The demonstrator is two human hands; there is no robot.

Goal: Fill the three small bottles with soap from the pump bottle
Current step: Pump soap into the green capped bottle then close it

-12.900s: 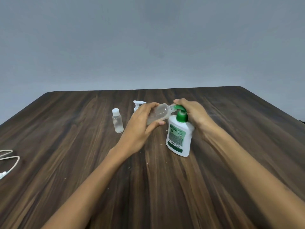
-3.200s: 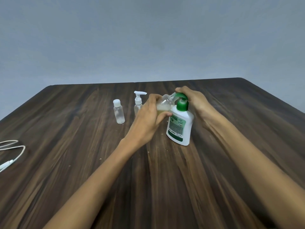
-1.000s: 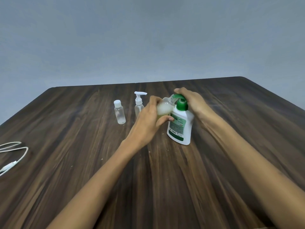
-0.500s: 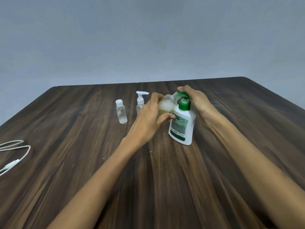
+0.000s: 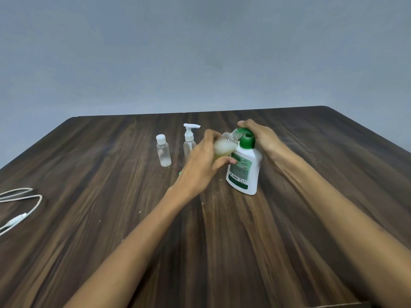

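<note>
A white soap pump bottle [image 5: 243, 170] with a green pump head [image 5: 246, 137] stands on the dark wooden table [image 5: 222, 241]. My right hand [image 5: 259, 135] rests on top of the pump head, fingers curled over it. My left hand [image 5: 203, 166] grips a small clear bottle [image 5: 224, 145], tilted with its open neck at the pump spout; yellowish foamy soap lies inside it. A small clear capped bottle [image 5: 163, 153] and a small clear bottle with a white pump [image 5: 190, 141] stand upright to the left.
A white cable [image 5: 21, 206] lies near the table's left edge. A small green thing [image 5: 179, 173] peeks out beside my left wrist. A plain grey wall rises behind the table's far edge.
The small bottle in my left hand holds more soap than 12.9 s ago. Both hands stay at the pump bottle; the pump head sits slightly higher than a second ago.
</note>
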